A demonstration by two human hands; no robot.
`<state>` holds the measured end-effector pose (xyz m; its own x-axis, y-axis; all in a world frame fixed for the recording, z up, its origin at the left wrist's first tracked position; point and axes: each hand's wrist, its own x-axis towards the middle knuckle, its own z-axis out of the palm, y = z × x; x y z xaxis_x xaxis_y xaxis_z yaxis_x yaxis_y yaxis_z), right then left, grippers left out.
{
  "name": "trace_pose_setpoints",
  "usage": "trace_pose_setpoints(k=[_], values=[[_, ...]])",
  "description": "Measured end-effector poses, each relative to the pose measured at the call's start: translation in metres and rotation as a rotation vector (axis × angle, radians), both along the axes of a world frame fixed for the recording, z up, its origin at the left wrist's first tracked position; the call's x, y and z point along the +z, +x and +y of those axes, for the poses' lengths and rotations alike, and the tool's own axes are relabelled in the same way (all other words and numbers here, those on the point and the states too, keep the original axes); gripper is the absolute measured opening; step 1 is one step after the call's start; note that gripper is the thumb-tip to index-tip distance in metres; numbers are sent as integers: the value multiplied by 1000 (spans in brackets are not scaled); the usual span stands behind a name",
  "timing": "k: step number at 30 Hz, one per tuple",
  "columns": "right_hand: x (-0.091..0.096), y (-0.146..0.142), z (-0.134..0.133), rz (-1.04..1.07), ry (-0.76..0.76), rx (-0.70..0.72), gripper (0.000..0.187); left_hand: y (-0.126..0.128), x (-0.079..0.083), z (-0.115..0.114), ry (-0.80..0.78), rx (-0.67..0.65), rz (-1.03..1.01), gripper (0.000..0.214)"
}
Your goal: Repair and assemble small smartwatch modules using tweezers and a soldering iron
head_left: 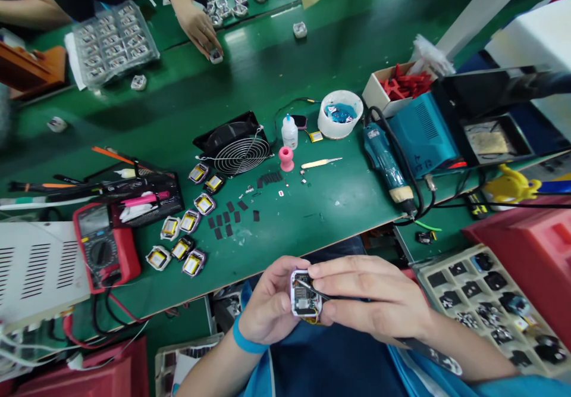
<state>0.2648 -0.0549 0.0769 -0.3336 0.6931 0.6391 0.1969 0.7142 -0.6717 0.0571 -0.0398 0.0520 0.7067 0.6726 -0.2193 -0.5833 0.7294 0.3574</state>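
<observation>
Near my body, my left hand (275,299) is closed around a small watch case (306,303), a white-and-purple shell with a circuit board inside. Its open side faces up. My right hand (375,293) grips dark tweezers (341,297) between its fingers, their tips over the board. Whether those tips pinch anything is too small to tell. Thin yellow material shows at the case's lower edge, partly hidden by my fingers. On the bench to the left lie several similar cases (194,262) with yellow-wrapped parts inside, beside several black rectangular pads (229,230).
A fan (241,154), white bottle (289,132), round tub (339,129) and blue electric screwdriver (386,159) stand on the bench. A red multimeter (104,248) is left; a compartment tray (446,319) is right. Across the bench, another person's hand (196,25) touches a small case.
</observation>
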Motion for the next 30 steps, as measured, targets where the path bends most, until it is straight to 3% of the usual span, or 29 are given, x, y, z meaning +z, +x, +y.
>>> trace_pose_setpoints(k=[9,15,24,30], values=[[6,6,5,-17,-61,74,14,-1,-8,-2,48,-44,-72,36],[9,3,2,29,-179,-33,18,-2,-7,-1,29,-55,-83,37],[8,4,9,117,-209,1,50,3,-4,1,72,-24,-30,37],[6,3,6,136,-224,25,45,3,-4,1,90,-20,-26,37]])
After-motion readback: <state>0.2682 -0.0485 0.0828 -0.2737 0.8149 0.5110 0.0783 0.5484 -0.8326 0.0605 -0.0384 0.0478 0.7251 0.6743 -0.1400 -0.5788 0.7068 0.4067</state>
